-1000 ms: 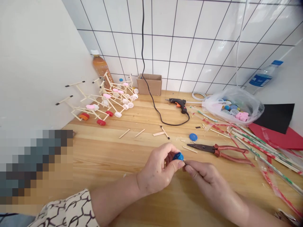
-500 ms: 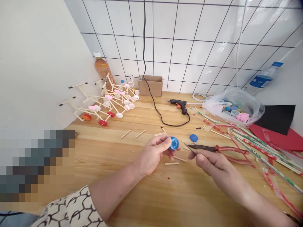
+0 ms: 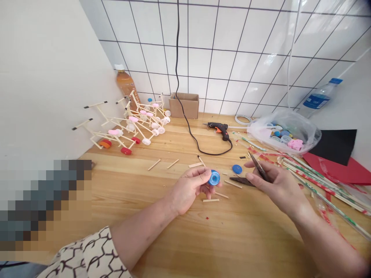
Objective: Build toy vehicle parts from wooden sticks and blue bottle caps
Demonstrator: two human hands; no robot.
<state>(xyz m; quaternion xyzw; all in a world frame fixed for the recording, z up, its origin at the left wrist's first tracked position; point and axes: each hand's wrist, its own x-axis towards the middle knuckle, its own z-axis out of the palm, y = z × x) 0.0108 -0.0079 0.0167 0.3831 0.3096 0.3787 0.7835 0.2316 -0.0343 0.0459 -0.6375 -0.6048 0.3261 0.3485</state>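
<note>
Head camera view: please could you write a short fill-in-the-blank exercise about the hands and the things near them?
1. The left hand holds a blue ____.
2. The right hand holds a pair of ____ with dark metal tips.
3. The glue gun has a ____ cord.
4. The pink piece lies inside the clear plastic ____.

Missing words: bottle cap; pliers; black; bag.

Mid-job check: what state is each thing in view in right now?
left hand, closed around the cap
blue bottle cap, held, hollow side showing
right hand, raised, curled around the pliers
red-handled pliers, apparently held, jaws apart
second blue cap, loose on the table
glue gun, lying on the table, cord attached
plastic bag, holding assorted caps
wheeled stick frames, assembled, heaped by the wall
</note>
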